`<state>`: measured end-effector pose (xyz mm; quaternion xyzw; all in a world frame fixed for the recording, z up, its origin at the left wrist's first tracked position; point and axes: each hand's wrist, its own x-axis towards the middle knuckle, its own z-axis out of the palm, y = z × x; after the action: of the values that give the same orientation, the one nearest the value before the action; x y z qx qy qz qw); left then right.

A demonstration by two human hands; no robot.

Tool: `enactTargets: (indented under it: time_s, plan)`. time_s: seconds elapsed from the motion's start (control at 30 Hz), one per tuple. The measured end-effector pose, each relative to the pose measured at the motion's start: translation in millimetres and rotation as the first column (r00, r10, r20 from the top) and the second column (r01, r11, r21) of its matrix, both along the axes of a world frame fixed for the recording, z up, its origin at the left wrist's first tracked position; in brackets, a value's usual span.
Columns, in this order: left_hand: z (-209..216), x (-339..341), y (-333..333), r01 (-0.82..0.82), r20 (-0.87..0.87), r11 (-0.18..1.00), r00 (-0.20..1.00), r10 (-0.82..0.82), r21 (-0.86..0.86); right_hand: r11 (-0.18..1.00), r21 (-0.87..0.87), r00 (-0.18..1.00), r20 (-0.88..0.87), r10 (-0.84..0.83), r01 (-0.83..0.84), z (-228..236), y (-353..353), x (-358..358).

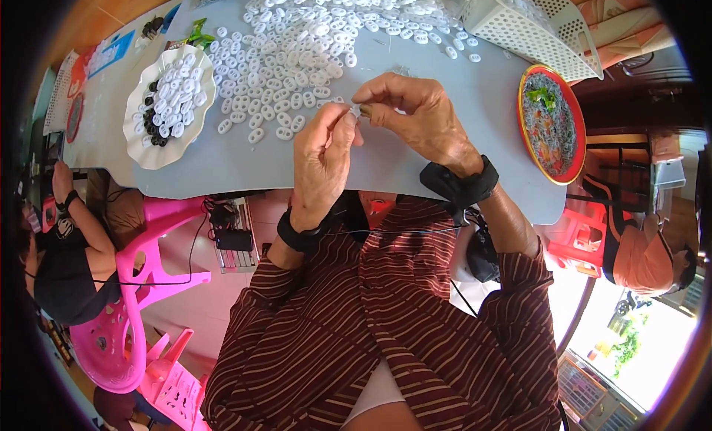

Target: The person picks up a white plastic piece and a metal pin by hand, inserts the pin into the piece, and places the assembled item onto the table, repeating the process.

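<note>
Your left hand (322, 160) and right hand (419, 119), fingers (341, 130) clamped on one small clear piece (354, 110), presumably steady it above the worktop (475, 112).

Pink chair (135, 327), pale floor (196, 312), seemingly tiled.

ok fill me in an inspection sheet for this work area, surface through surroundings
surface: grey table, strewn with pieces toward the far side
job's things: small clear piece; white oval pieces, scattered and heaped
clutter: scalloped white dish of white and black pieces; red-rimmed bowl; white perforated basket
hands: left hand pinches the small clear piece; right hand meets it, grip unclear
cables: black cable at left; thin cable before the striped shirt
surroundings: pink chair; people both sides
</note>
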<state>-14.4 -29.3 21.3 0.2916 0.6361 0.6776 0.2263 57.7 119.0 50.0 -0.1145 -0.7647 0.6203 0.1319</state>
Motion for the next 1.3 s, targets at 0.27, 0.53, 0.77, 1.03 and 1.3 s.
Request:
enactTargets:
  time_s: [0.27,0.53,0.77,1.03,1.3]
  plan:
    - [1.7,3.2,0.6,-0.021,-0.103,0.998,0.995,0.015,-0.055,0.947,0.322,0.996,-0.081,0.027,0.001,8.2,-0.6,0.4]
    - [-2.3,-2.2,-0.5,0.029,0.142,0.997,0.989,-0.04,0.075,0.977,0.215,0.997,0.075,-0.02,0.003,16.3,-3.2,-1.2]
    - [-2.9,-1.9,-2.4,0.061,0.072,0.993,0.995,-0.069,0.105,0.573,0.809,0.991,-0.104,-0.084,0.133,7.7,68.6,-44.2]
    - [-6.5,-1.4,-3.0,0.105,0.133,0.986,0.983,-0.122,0.13,0.383,0.922,0.995,0.081,-0.064,-0.051,-6.8,95.8,-69.1]
    - [-4.7,-0.5,-4.6,0.139,0.117,0.987,0.982,-0.148,0.086,0.267,0.961,0.995,0.087,-0.045,-0.072,-10.5,94.6,-77.8]
